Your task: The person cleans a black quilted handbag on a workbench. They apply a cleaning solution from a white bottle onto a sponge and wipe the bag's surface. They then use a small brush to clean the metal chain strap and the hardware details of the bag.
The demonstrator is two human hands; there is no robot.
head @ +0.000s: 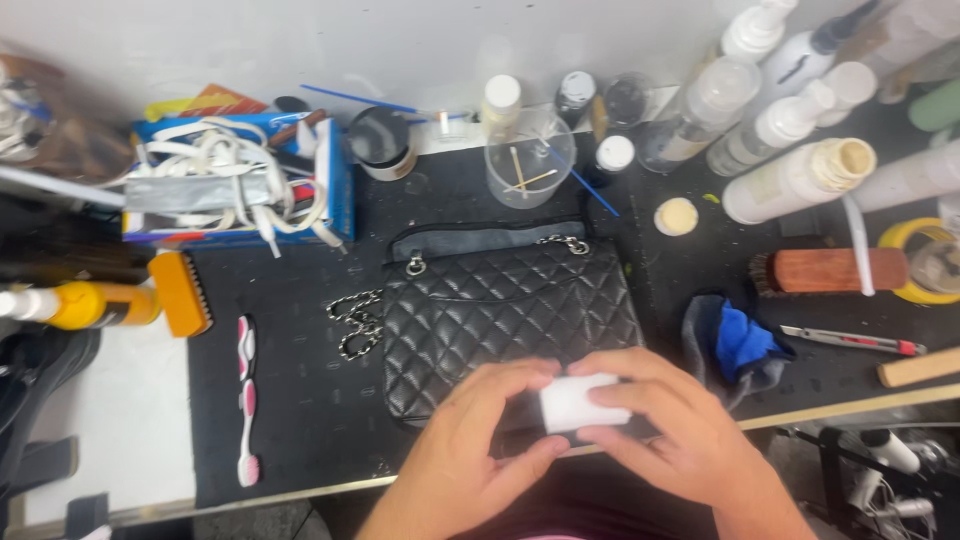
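Observation:
A black quilted handbag with a silver chain strap lies flat on a black work mat. Both hands are over its near edge. My left hand and my right hand together pinch a small white sponge block, fingertips on its left and right ends. The block sits just above the bag's lower right corner. The bag's near edge is hidden under my hands.
Left: a blue box of white cords, an orange brush, pink toothbrushes. Behind the bag: a clear cup with sticks, jars, several white bottles. Right: wooden brush, blue cloth, utility knife.

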